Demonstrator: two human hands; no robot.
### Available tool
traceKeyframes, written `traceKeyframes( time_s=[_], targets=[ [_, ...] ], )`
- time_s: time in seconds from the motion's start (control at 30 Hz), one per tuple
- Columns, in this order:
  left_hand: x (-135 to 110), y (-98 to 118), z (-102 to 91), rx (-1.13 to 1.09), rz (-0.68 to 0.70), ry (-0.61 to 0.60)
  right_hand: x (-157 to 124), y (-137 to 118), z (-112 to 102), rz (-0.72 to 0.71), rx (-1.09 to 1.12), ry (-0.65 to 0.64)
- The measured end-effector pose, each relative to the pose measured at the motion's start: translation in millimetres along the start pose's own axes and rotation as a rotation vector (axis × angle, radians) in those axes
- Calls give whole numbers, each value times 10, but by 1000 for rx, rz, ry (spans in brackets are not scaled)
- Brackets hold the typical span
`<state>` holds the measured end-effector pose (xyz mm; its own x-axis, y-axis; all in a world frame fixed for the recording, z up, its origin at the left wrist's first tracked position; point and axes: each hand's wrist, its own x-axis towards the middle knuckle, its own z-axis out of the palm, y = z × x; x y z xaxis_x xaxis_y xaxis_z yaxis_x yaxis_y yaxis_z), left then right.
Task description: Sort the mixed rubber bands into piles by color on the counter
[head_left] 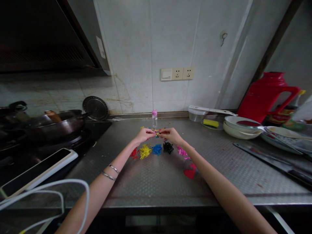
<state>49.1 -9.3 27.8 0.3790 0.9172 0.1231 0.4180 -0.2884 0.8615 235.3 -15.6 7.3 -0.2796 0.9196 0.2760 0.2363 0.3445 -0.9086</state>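
Observation:
On a steel counter (156, 182) lie small sorted heaps of tiny bands: red (134, 152), yellow (145, 151), blue (157, 149), black (168, 147) and pink (182, 151). Just behind them sits a mixed, many-coloured heap (157, 131). My left hand (144, 134) and my right hand (170, 134) meet over that mixed heap, fingers pinched together on small bands that are too tiny to tell apart. A small clear bottle with a pink cap (154, 117) stands behind the hands. A red heart-shaped piece (190, 171) lies nearer me, beside my right forearm.
A stove with a dark pan (56, 125) and a lid (95, 108) fills the left. A phone (39, 169) and white cable (48, 195) lie at the near left. Bowls and plates (241, 127), a knife (273, 161), a red thermos (265, 96) and a clear tub (196, 114) stand at the right.

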Motion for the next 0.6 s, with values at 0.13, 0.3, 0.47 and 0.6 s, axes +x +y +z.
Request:
traceKeyframes(
  time_s=[0.13, 0.3, 0.47, 0.6],
  targets=[
    [0, -58, -135, 80, -22, -35, 11, 23, -149, 19, -70, 29],
    [-28, -120, -362, 175, -4, -160, 18, 157, -386, -28, -373, 0],
    [-80, -121, -558, 269, -13, -404, 18, 281, -418, -60, -611, -69],
    [-103, -154, -642, 319, -131, -568, 1, 281, -362, -53, -637, -127]
  ],
)
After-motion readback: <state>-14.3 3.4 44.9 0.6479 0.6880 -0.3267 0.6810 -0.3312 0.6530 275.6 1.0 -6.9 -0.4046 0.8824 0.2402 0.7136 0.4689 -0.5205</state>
